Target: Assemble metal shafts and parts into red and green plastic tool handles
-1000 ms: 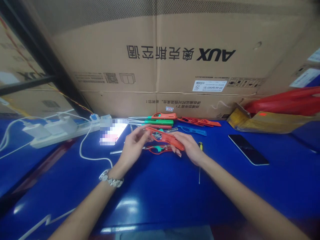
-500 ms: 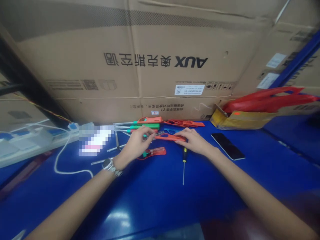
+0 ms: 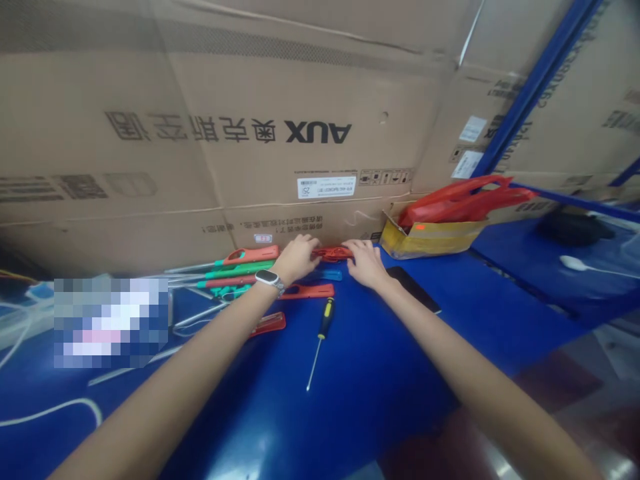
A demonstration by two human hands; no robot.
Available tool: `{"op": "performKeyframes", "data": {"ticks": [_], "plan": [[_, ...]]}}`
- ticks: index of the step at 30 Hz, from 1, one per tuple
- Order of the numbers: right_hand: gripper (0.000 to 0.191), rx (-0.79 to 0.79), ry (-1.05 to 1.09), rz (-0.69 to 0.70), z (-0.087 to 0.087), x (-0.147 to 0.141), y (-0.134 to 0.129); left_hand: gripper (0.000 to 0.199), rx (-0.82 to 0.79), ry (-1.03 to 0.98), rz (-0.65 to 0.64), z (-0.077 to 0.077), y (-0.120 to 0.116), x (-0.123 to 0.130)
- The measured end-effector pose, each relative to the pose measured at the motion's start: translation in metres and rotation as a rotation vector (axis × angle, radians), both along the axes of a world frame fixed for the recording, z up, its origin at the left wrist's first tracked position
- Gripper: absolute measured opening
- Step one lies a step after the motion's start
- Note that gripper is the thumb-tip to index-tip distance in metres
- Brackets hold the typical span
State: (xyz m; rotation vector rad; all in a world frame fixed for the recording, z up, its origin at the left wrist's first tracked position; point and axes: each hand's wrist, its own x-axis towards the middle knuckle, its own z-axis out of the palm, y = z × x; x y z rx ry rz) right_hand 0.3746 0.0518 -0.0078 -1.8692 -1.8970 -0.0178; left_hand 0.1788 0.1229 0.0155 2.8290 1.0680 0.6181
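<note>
At the back of the blue table, my left hand (image 3: 299,259) closes round the left end of some red plastic lighter casings (image 3: 334,254). My right hand (image 3: 367,263) grips their right end with thumb and fingers. A single orange-red lighter casing (image 3: 315,291) lies just in front of them, beside a blue plastic piece (image 3: 330,275). Long-necked lighters with orange, green and red handles, such as the orange lighter (image 3: 255,254), lie left of my left hand. Another red casing (image 3: 273,323) is partly hidden by my left forearm.
A black and yellow screwdriver (image 3: 327,320) lies in front of the casings. Right of my right hand are a dark phone (image 3: 413,290), partly covered by my forearm, and a yellow box (image 3: 440,240) holding a red plastic bag (image 3: 460,203). A large cardboard carton (image 3: 240,173) stands behind.
The orange-red casing held between my hands now lies on the table. Both hands have moved back to the red casings by the carton. The view has turned to the right.
</note>
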Motion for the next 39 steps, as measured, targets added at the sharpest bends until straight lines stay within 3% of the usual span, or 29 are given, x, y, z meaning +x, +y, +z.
{"op": "performKeyframes", "data": {"ticks": [8,15,20,23,26,29,33,35,39], "plan": [[0.054,-0.035,0.088,-0.013,-0.019,0.028,0.027,0.027,0.010,0.051,-0.022,-0.010,0.010,0.042],[0.051,0.150,0.174,0.082,-0.015,0.024,0.004,0.028,0.021,0.025,-0.066,0.003,0.002,0.033],[0.052,0.307,0.217,0.213,-0.001,-0.003,-0.024,0.027,0.023,-0.165,-0.152,0.009,-0.023,-0.015],[0.033,0.332,0.244,0.315,0.007,-0.028,-0.042,0.025,-0.034,-0.268,-0.162,0.012,-0.046,-0.061],[0.017,0.192,0.329,0.555,0.012,-0.058,-0.056,0.025,-0.106,-0.347,-0.147,0.015,-0.075,-0.110],[0.026,0.029,0.478,0.623,0.014,-0.089,-0.064,0.028,-0.246,-0.486,-0.057,0.014,-0.102,-0.148],[0.044,0.058,0.342,0.628,0.018,-0.127,-0.063,0.036,-0.565,-0.780,0.179,0.003,-0.121,-0.175],[0.044,0.094,0.233,0.663,0.020,-0.143,-0.059,0.041,-0.666,-0.873,0.230,-0.003,-0.122,-0.184],[0.030,0.049,0.231,0.706,0.016,-0.158,-0.048,0.036,-0.652,-0.810,0.219,-0.010,-0.117,-0.203]]}}
